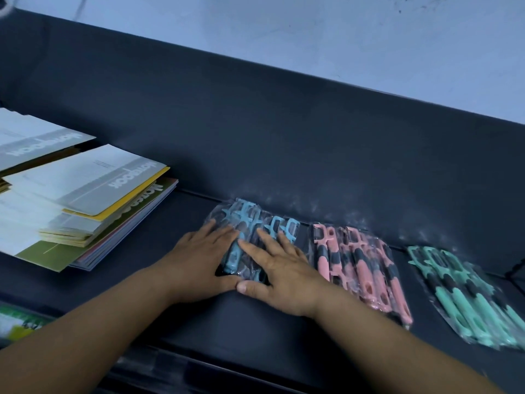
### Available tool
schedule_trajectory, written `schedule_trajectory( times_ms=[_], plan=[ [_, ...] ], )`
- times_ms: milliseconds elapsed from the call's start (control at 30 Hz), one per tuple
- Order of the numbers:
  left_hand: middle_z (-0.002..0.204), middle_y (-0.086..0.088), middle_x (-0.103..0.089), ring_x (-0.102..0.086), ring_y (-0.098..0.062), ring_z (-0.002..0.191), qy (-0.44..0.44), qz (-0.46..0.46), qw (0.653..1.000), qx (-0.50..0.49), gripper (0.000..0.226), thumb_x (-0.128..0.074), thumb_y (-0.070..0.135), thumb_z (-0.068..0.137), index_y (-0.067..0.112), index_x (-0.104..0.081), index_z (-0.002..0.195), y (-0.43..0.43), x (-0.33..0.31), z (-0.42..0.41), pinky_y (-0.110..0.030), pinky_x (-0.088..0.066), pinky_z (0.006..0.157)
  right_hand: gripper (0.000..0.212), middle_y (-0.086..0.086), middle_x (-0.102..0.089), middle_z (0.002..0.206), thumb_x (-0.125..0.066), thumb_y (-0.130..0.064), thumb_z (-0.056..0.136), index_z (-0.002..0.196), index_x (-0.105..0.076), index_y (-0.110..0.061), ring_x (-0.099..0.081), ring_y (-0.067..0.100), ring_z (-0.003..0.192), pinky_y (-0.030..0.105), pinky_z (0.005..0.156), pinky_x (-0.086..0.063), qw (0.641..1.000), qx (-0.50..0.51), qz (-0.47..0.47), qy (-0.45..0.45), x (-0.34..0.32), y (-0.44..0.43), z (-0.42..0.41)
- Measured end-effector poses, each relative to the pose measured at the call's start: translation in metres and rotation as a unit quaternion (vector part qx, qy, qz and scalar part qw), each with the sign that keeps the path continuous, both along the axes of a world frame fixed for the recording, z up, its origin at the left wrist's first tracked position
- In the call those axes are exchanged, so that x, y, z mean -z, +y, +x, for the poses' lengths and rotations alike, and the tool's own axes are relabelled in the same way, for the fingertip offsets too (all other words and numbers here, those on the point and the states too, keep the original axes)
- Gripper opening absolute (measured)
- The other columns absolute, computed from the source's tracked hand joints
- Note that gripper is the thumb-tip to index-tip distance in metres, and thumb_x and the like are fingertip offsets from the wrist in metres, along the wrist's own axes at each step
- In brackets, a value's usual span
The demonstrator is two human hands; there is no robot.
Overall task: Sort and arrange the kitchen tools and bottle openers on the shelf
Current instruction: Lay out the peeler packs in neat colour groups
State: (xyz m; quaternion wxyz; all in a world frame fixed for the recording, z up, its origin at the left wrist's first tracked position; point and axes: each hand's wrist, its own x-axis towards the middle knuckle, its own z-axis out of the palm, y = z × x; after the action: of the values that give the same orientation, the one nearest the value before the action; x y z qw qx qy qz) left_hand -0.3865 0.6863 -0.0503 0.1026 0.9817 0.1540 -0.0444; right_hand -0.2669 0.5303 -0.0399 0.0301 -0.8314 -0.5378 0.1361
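Three piles of plastic-wrapped peelers lie in a row on the dark shelf [255,322]. The blue peelers [250,220] are at the left, the pink peelers [360,263] in the middle, the green peelers [468,297] at the right. My left hand [199,263] rests flat on the left side of the blue pile with straight fingers. My right hand [281,271] lies flat on the same pile's right side, fingers spread, thumb touching the left hand. The lower half of the blue pile is hidden under both hands.
A stack of booklets [85,200] with grey, yellow and green covers lies at the left of the shelf. The shelf's dark back panel [284,132] rises behind the piles, with a pale wall above. A green-labelled item [17,325] shows at the lower left edge.
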Motion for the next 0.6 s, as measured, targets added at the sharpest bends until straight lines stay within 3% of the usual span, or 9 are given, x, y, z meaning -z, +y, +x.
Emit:
schedule_trajectory(
  times_ms=[100,167,267,367,467,533,600],
  plan=[
    [0.16,0.01,0.011,0.014,-0.016,0.146,-0.009,0.005,1.0,-0.016,0.121,-0.019,0.096,0.053,0.032,0.013,0.15,0.001,0.0,-0.002,-0.041,-0.004,0.118,0.079,-0.01,0.016,0.159,-0.036,-0.076,0.082,0.148,-0.006,-0.045,0.02,0.026,0.145,0.051,0.118,0.0,0.999,0.019,0.009,-0.03,0.001,-0.002,0.002],
    [0.16,0.008,0.014,0.017,-0.015,0.146,-0.039,-0.002,0.999,-0.004,0.107,-0.02,0.09,0.057,0.043,0.011,0.148,-0.001,0.002,-0.003,-0.041,-0.002,0.117,0.083,-0.01,0.018,0.159,-0.036,-0.075,0.083,0.149,-0.001,-0.041,0.021,0.023,0.145,0.048,0.118,0.0,0.999,0.025,0.009,-0.027,0.004,-0.009,0.003],
    [0.161,0.003,0.005,0.008,-0.015,0.147,-0.037,0.016,0.999,0.01,0.081,-0.031,0.079,0.076,0.046,-0.013,0.148,-0.006,0.001,-0.001,-0.039,-0.001,0.117,0.083,-0.009,0.015,0.159,-0.037,-0.073,0.085,0.151,-0.003,-0.037,0.022,0.019,0.145,0.042,0.118,0.0,1.0,0.011,0.002,-0.023,0.005,-0.014,0.005],
    [0.159,0.001,-0.018,-0.015,-0.017,0.145,-0.072,-0.018,0.996,-0.041,0.063,-0.041,0.066,0.086,0.038,-0.036,0.142,-0.013,-0.007,0.005,-0.039,-0.013,0.116,0.081,-0.007,0.005,0.161,-0.039,-0.071,0.085,0.151,-0.017,-0.031,0.018,0.018,0.146,0.039,0.119,-0.002,1.0,0.006,0.015,-0.016,0.005,-0.012,0.007],
    [0.124,0.007,-0.053,-0.047,-0.018,0.116,-0.146,-0.034,0.985,-0.091,0.037,-0.051,0.056,0.087,0.029,-0.056,0.111,-0.016,-0.012,0.015,-0.037,-0.038,0.097,0.081,-0.007,0.003,0.161,-0.04,-0.071,0.084,0.151,-0.019,-0.03,0.016,0.017,0.146,0.039,0.12,-0.004,1.0,0.007,0.022,-0.014,0.007,-0.012,0.009],
    [0.113,0.004,-0.056,-0.051,-0.02,0.107,-0.187,-0.036,0.975,-0.113,0.025,-0.061,0.04,0.085,0.024,-0.056,0.103,-0.018,-0.009,0.023,-0.034,-0.043,0.088,0.081,-0.008,0.002,0.161,-0.041,-0.071,0.084,0.15,-0.02,-0.031,0.015,0.017,0.146,0.039,0.12,-0.004,0.999,0.006,0.029,-0.018,0.009,-0.012,0.01],
    [0.112,0.002,-0.056,-0.052,-0.02,0.105,-0.227,-0.094,0.957,-0.152,0.019,-0.061,0.023,0.084,0.022,-0.058,0.104,-0.019,-0.006,0.029,-0.032,-0.044,0.086,0.081,-0.008,0.001,0.161,-0.041,-0.072,0.083,0.15,-0.02,-0.031,0.015,0.016,0.146,0.039,0.12,-0.004,0.999,0.005,0.034,-0.015,0.01,-0.012,0.01]
  ],
)
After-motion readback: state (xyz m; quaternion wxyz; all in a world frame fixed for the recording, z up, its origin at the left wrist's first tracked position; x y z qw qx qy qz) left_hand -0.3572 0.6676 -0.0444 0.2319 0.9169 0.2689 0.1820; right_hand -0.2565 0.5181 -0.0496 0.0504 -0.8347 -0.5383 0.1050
